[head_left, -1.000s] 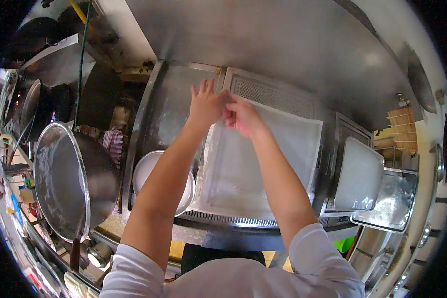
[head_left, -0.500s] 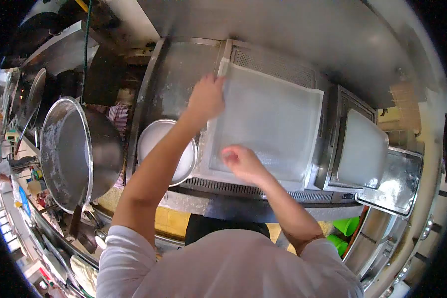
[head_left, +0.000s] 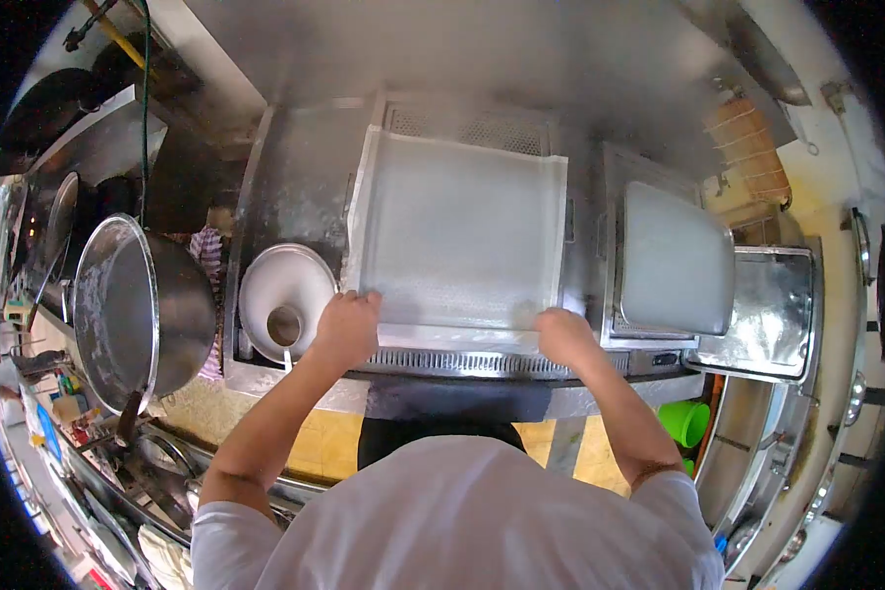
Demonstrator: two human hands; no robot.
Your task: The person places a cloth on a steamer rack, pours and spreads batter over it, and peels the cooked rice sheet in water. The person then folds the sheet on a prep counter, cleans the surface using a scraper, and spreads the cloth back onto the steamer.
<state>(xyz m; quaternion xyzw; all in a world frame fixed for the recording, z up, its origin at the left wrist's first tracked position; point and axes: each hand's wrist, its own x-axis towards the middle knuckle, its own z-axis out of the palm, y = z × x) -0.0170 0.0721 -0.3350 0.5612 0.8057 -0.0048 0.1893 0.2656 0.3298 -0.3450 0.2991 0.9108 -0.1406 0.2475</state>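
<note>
A whitish translucent sheet (head_left: 457, 231) lies over a perforated metal tray (head_left: 467, 130) on the steel counter. My left hand (head_left: 349, 329) is closed on the sheet's near left corner. At its near right corner, my right hand (head_left: 565, 337) has its fingers closed on the edge. Just left of my left hand stands a round white basin (head_left: 310, 275) with a small metal ladle or cup (head_left: 284, 324) in it.
A large metal pot (head_left: 187, 305) stands at the left. To the right are a white-covered tray (head_left: 674, 258) and a shiny metal tray (head_left: 762, 313). Green containers (head_left: 683, 423) sit low at the right. Slatted steel (head_left: 462, 364) runs along the near counter edge.
Both hands have moved from the sheet's far left corner and middle to its two near corners. The small ladle or cup in the basin now shows, and the view has shifted.
</note>
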